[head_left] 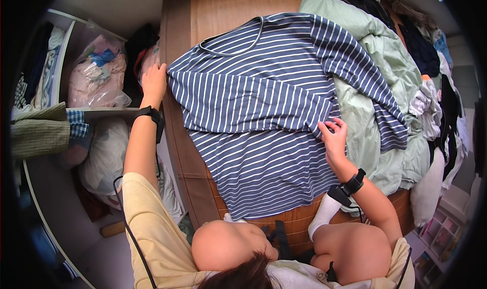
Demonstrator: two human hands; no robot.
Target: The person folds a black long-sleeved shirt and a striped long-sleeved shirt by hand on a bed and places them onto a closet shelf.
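A navy long-sleeved shirt [264, 157] with white stripes lies spread on the bed, its round neckline toward the far side. One sleeve is folded across the chest; the other stretches out to the right over a pale green quilt. My left hand [153, 81] pinches the shirt at the shoulder edge on the left, fingers closed on the fabric. At the cuff end of the folded sleeve, my right hand [333, 137] has its thumb and fingers bent around the fabric edge.
The pale green quilt [375, 71] is bunched on the right, with a pile of clothes [431, 101] beyond it. Left of the bed [223, 10], shelves hold a clear bag of pink clothes [96, 68], a white plastic bag [105, 159] and a folded green garment [40, 134]. My bent knees are at the near edge.
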